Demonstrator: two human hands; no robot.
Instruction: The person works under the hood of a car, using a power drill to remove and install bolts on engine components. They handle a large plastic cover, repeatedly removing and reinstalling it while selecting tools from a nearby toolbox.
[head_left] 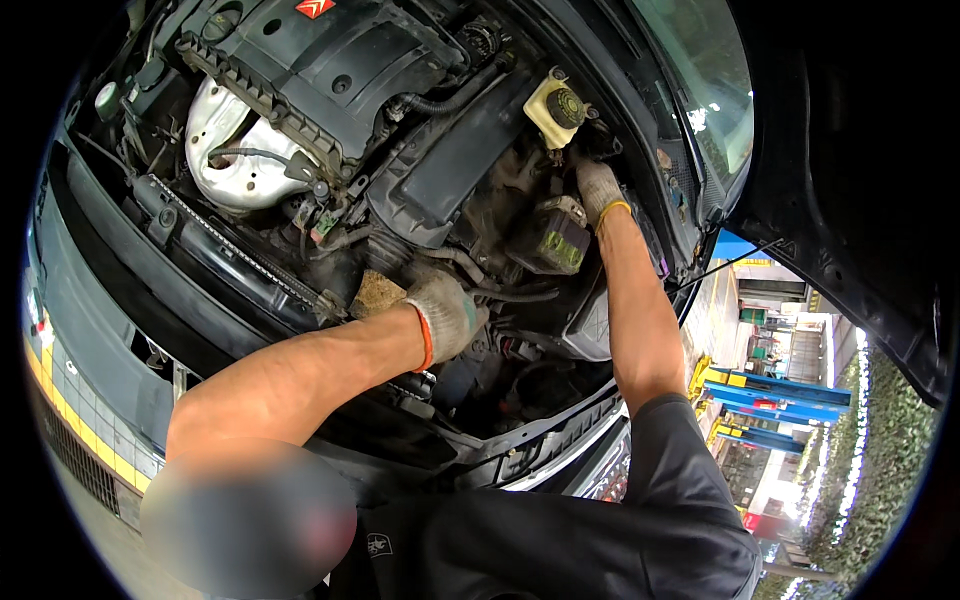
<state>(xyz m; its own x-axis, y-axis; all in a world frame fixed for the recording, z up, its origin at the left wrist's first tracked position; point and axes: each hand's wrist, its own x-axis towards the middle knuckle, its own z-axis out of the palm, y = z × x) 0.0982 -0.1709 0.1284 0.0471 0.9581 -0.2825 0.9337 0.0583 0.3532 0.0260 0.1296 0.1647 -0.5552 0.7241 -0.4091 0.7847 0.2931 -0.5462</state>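
In a car's engine bay, my left hand, in a grimy knit glove with an orange cuff, has curled fingers among the hoses below the black airbox; whatever it grips is hidden. A tan, rough-surfaced block lies just left of it. My right hand, gloved with a yellow cuff, reaches down below a pale yellow reservoir with a black cap, above a dark box with a yellow-green patch. Its fingertips are out of sight.
The engine cover and silver heat shield are upper left, the front bumper at left. The raised hood and its prop rod are at right. Blue and yellow lift equipment stands in the workshop beyond.
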